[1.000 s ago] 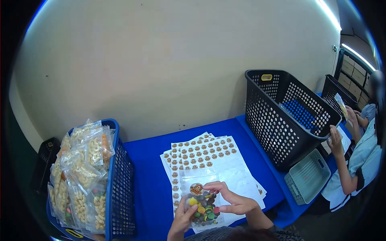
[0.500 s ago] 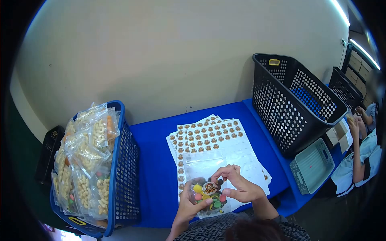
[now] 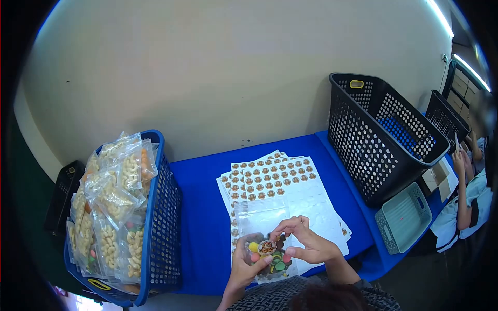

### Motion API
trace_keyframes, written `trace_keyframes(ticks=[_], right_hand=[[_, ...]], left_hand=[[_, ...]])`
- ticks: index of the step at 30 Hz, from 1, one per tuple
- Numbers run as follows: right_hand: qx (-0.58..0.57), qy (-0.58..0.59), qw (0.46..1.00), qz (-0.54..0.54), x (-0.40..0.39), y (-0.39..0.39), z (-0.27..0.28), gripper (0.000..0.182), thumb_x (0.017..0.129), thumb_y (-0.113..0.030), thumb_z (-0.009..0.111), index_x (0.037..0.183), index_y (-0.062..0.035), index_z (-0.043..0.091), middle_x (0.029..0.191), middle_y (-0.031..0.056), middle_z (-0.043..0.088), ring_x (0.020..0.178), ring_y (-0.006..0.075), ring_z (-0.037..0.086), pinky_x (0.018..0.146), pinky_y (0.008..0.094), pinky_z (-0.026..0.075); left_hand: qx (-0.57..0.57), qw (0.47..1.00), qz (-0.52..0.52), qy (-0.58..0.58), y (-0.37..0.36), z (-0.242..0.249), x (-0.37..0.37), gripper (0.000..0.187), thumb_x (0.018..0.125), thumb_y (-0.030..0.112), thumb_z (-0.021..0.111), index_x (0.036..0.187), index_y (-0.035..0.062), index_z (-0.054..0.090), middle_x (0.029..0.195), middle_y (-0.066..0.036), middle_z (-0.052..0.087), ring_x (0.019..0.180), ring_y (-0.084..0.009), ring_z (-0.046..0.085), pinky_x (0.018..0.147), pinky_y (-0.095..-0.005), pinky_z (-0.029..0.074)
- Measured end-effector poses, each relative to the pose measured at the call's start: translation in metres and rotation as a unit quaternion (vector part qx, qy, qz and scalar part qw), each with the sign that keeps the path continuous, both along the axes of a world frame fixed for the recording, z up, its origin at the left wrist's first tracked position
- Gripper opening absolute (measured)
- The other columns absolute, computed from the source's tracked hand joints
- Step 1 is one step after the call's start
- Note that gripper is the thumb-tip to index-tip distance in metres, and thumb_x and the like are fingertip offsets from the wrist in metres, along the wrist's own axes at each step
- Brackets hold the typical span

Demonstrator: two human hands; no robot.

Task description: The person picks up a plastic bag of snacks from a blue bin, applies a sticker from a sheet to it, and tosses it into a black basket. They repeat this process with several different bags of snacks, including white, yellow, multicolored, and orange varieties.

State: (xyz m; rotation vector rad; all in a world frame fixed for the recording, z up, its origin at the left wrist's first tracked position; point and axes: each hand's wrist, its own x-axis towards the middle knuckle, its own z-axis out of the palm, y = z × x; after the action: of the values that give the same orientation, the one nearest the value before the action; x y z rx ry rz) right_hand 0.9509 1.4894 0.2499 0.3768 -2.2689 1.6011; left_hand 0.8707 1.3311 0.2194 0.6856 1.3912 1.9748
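My left hand [image 3: 243, 270] grips the left side of a clear plastic bag of colourful candies [image 3: 280, 266], with the thumb across its front. The pieces inside are yellow, pink, green and dark brown. A round brown sticker [image 3: 267, 248] lies on the bag's front. Over the right part of the bag, my right hand [image 3: 315, 248] has its index finger bent down beside the sticker and its thumb spread away from it. Beneath the bag lie white sheets of round stickers [image 3: 303, 189], partly bare where labels are gone.
On the left stands a blue basket [image 3: 165, 228] heaped with clear bags of cashews [image 3: 111, 202] and other snacks. A large black basket [image 3: 363, 140] and a grey-green tray [image 3: 404, 220] stand right, near an open carton [image 3: 438, 176]. A person [image 3: 469, 205] works at far right.
The right fingers have stayed near the sticker, which now sits slightly lower and further left on the bag. The view has shifted a little. The person at right has raised a hand.
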Motion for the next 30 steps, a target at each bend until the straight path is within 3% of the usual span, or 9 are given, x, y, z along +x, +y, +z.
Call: trace_keyframes(ticks=[8, 11, 15, 18, 20, 22, 23, 27, 30], right_hand=[[0.089, -0.071, 0.994, 0.001, -0.002, -0.001, -0.003, 0.039, 0.077, -0.030, 0.049, 0.108, -0.0094, 0.039, 0.098, 0.0054, 0.046, 0.092, 0.0158, 0.038, 0.084, 0.0346, 0.014], [0.272, 0.063, 0.923, -0.267, -0.005, -0.011, -0.003, 0.049, 0.068, -0.027, 0.061, 0.106, -0.0060, 0.038, 0.104, 0.0079, 0.043, 0.089, 0.0150, 0.040, 0.081, 0.0328, 0.021], [0.032, -0.006, 0.946, -0.322, -0.009, -0.019, -0.032, 0.072, 0.058, -0.030, 0.071, 0.108, 0.0011, 0.031, 0.111, 0.0156, 0.030, 0.090, 0.0195, 0.036, 0.076, 0.0307, 0.034], [-0.084, -0.220, 0.957, -0.169, -0.003, -0.014, -0.042, 0.066, 0.059, -0.046, 0.066, 0.097, 0.0045, 0.047, 0.084, 0.0151, 0.053, 0.073, 0.0177, 0.053, 0.062, 0.0267, 0.042], [-0.173, -0.321, 0.924, -0.117, 0.003, -0.013, -0.044, 0.051, 0.063, -0.045, 0.063, 0.075, 0.0039, 0.058, 0.056, 0.0082, 0.056, 0.051, 0.0124, 0.054, 0.046, 0.0216, 0.041], [-0.105, -0.302, 0.933, -0.166, 0.012, -0.010, -0.047, 0.046, 0.066, -0.044, 0.061, 0.052, -0.0008, 0.058, 0.039, 0.0023, 0.049, 0.038, 0.0087, 0.049, 0.040, 0.0192, 0.038], [-0.076, -0.312, 0.931, -0.175, 0.014, -0.006, -0.050, 0.046, 0.067, -0.044, 0.060, 0.051, -0.0011, 0.057, 0.040, 0.0023, 0.049, 0.038, 0.0085, 0.049, 0.039, 0.0187, 0.038], [-0.110, -0.265, 0.942, -0.176, 0.028, 0.001, -0.054, 0.048, 0.072, -0.042, 0.055, 0.047, -0.0005, 0.054, 0.037, 0.0030, 0.046, 0.034, 0.0094, 0.044, 0.036, 0.0213, 0.035], [-0.062, -0.124, 0.980, -0.141, 0.032, 0.008, -0.071, 0.050, 0.076, -0.038, 0.052, 0.044, 0.0007, 0.049, 0.034, 0.0041, 0.039, 0.031, 0.0116, 0.037, 0.034, 0.0254, 0.030]], left_hand=[[-0.012, 0.999, 0.045, 0.004, -0.001, -0.022, 0.001, 0.046, 0.068, 0.001, 0.059, 0.105, -0.0038, 0.033, 0.095, -0.014, 0.044, 0.085, -0.0164, 0.049, 0.073, -0.0261, 0.043], [-0.008, 0.997, 0.076, 0.021, -0.002, -0.026, 0.004, 0.047, 0.068, 0.008, 0.061, 0.104, -0.0038, 0.034, 0.092, -0.013, 0.046, 0.085, -0.0164, 0.049, 0.072, -0.0261, 0.042], [-0.024, 0.997, 0.072, 0.014, -0.001, -0.021, 0.007, 0.040, 0.070, 0.002, 0.058, 0.103, -0.0058, 0.035, 0.092, -0.013, 0.048, 0.079, -0.0150, 0.051, 0.067, -0.0233, 0.044], [-0.036, 0.999, 0.035, 0.000, 0.002, -0.023, 0.010, 0.039, 0.071, 0.003, 0.058, 0.102, -0.0060, 0.037, 0.088, -0.012, 0.052, 0.076, -0.0135, 0.053, 0.065, -0.0223, 0.044], [-0.066, 0.998, 0.018, -0.005, 0.003, -0.029, 0.012, 0.039, 0.072, 0.005, 0.058, 0.102, -0.0063, 0.037, 0.087, -0.010, 0.053, 0.075, -0.0118, 0.053, 0.064, -0.0219, 0.045], [-0.012, 0.999, 0.027, -0.040, 0.013, -0.031, 0.019, 0.031, 0.073, 0.007, 0.057, 0.098, -0.0054, 0.043, 0.081, -0.009, 0.055, 0.071, -0.0114, 0.054, 0.063, -0.0221, 0.045], [-0.050, 0.997, 0.022, 0.046, 0.010, -0.044, 0.018, 0.035, 0.075, 0.017, 0.057, 0.102, 0.0007, 0.042, 0.083, -0.007, 0.055, 0.071, -0.0164, 0.056, 0.061, -0.0254, 0.047], [-0.035, 0.993, 0.095, 0.062, 0.028, -0.059, 0.024, 0.039, 0.073, 0.024, 0.060, 0.098, -0.0017, 0.045, 0.078, -0.006, 0.055, 0.065, -0.0128, 0.054, 0.055, -0.0236, 0.045], [-0.114, 0.980, -0.091, 0.137, 0.028, -0.055, 0.002, 0.034, 0.075, 0.029, 0.057, 0.087, -0.0022, 0.051, 0.067, -0.006, 0.055, 0.055, -0.0107, 0.052, 0.047, -0.0226, 0.040]])
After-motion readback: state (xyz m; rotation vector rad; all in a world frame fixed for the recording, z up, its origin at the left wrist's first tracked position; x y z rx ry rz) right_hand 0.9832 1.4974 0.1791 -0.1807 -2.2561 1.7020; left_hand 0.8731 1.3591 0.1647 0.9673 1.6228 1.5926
